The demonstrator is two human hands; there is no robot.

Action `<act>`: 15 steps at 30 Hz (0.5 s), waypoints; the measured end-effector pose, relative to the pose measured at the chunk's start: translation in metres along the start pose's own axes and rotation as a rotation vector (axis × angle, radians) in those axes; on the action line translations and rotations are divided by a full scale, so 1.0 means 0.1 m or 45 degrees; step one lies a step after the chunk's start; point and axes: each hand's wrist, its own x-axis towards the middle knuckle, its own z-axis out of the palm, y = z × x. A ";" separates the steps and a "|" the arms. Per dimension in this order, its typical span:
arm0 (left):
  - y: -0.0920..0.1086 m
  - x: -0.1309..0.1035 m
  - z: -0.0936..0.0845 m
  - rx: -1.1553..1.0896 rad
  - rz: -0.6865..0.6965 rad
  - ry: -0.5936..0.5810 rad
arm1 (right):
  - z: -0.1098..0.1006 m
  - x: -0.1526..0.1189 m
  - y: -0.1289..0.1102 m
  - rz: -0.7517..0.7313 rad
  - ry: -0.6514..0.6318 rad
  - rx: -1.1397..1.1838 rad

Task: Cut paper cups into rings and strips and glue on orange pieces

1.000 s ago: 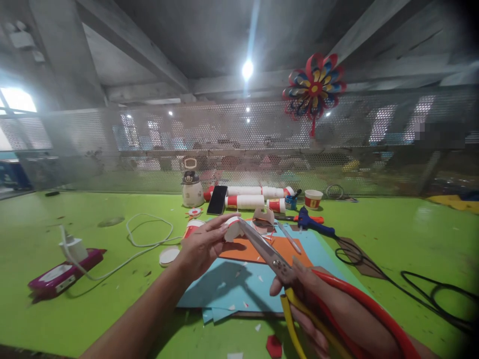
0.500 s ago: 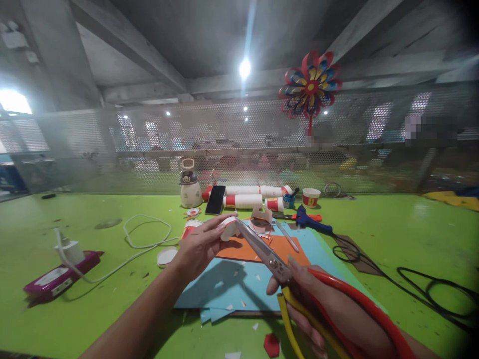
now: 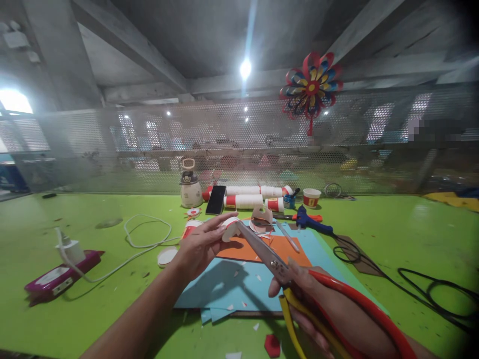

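Note:
Between the fingers and thumb of my left hand [image 3: 204, 243] is a small white piece of paper cup [image 3: 229, 231] with a red edge. My right hand [image 3: 305, 294] grips large scissors [image 3: 264, 252] by their red and yellow handles. The scissor tips meet the cup piece at its right side, and the blades look nearly closed. Beneath both hands lie an orange sheet [image 3: 288, 247] and a light blue sheet [image 3: 220, 279], scattered with tiny paper scraps. Just behind my left hand, a red and white paper cup [image 3: 191, 227] is partly hidden.
Stacked paper cups [image 3: 243, 201], a phone [image 3: 216, 199] and a bottle [image 3: 190, 192] line the back. A blue glue gun [image 3: 313, 222] with a black cord lies to the right. At left, a purple power strip [image 3: 62, 276] carries a white charger. A paper flower [image 3: 312, 87] stands out behind.
Both hands keep nearly the same places. The scissor blades look slightly more closed at the edge of the cup piece.

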 end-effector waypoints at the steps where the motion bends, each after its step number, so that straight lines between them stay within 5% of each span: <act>1: 0.01 0.00 0.00 0.001 -0.006 0.005 | 0.01 0.00 0.01 -0.002 0.007 0.005; 15: 0.09 -0.02 0.01 -0.012 -0.013 -0.023 | -0.05 0.09 0.46 0.009 0.014 -0.100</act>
